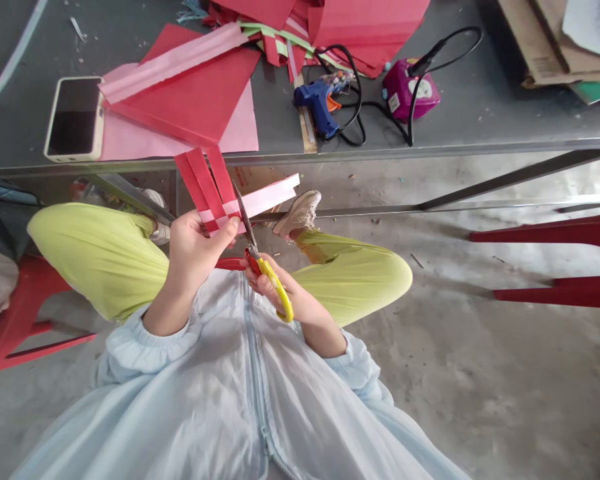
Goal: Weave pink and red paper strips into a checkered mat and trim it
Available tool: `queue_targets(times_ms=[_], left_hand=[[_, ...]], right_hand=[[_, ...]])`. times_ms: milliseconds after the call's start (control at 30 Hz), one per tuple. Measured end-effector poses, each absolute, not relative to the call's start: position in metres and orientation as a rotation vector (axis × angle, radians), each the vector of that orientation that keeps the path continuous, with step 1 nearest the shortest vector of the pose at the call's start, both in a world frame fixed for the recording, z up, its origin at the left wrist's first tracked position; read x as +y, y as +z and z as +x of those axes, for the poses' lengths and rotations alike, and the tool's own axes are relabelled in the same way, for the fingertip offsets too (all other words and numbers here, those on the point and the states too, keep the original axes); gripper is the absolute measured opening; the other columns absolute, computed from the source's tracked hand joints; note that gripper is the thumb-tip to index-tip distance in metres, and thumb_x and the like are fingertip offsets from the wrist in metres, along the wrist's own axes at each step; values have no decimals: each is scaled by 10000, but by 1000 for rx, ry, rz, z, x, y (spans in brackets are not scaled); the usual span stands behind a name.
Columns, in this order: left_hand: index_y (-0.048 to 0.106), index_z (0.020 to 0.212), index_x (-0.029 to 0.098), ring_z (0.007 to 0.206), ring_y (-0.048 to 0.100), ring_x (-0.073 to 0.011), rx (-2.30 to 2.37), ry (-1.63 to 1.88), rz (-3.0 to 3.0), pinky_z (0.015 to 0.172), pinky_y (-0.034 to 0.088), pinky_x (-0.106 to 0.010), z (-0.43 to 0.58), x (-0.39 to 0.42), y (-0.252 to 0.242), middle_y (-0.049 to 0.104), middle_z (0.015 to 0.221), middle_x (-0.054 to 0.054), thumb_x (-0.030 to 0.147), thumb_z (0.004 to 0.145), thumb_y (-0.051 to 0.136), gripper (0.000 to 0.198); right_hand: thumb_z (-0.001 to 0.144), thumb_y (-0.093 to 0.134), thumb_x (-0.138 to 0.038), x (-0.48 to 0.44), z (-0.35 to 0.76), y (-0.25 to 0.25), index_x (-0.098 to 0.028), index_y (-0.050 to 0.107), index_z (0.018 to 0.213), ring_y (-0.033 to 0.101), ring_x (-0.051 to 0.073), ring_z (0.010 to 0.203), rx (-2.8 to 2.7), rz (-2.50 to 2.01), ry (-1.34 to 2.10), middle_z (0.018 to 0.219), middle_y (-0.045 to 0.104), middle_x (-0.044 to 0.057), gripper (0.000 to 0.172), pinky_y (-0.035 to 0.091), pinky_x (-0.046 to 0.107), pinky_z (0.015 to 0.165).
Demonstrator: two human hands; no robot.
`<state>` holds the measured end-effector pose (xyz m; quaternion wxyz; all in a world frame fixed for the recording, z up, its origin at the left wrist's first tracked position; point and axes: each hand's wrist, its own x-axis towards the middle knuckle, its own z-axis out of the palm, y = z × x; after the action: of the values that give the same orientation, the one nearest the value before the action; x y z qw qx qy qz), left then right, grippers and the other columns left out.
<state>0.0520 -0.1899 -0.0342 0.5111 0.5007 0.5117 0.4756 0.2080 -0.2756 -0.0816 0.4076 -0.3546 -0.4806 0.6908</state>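
My left hand pinches a piece of woven paper strips, red ones crossed by pink ones, over my lap. One pink strip sticks out of the weave to the right. In my right hand is a pair of scissors with yellow and red handles. Its dark blades point up and away from me, at the right edge of the weave where the pink strip comes out. Whether the blades are fully closed on the strip, I cannot tell.
On the grey table lie a phone, red paper sheets, a blue glue gun, a purple power cube with black cables and cardboard. Red stools stand left and right.
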Motion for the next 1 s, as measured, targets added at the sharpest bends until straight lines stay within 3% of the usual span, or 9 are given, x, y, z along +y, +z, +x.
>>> queue_targets(times_ms=[233, 500, 767, 1000], left_hand=[[725, 758, 168, 532, 658, -121, 1210, 1141, 1179, 479, 506, -203, 53, -190, -34, 737, 663, -18, 395, 720, 824, 250], [708, 754, 162, 526, 642, -117, 1204, 1122, 1149, 477, 500, -209, 54, -190, -32, 718, 649, -15, 403, 711, 829, 272], [730, 767, 162, 513, 609, -103, 1171, 1117, 1136, 481, 495, -213, 55, -190, -32, 716, 658, -18, 357, 732, 801, 210], [721, 745, 160, 512, 595, -102, 1181, 1056, 1128, 486, 493, -213, 57, -191, -33, 709, 658, -17, 353, 720, 788, 206]], right_hand=[[983, 462, -590, -276, 208, -87, -219, 451, 1141, 386, 110, 709, -1252, -867, 1691, 869, 418, -6, 403, 363, 279, 630], [980, 440, -613, -276, 208, -87, -214, 470, 1145, 420, 118, 722, -1273, -903, 1668, 872, 446, 3, 433, 374, 278, 619], [948, 434, -678, -273, 207, -83, -219, 407, 1123, 363, 111, 686, -1228, -880, 1724, 857, 410, -8, 492, 320, 278, 577], [940, 429, -692, -272, 207, -87, -237, 385, 1143, 383, 127, 720, -1251, -884, 1725, 874, 397, -6, 500, 384, 306, 648]])
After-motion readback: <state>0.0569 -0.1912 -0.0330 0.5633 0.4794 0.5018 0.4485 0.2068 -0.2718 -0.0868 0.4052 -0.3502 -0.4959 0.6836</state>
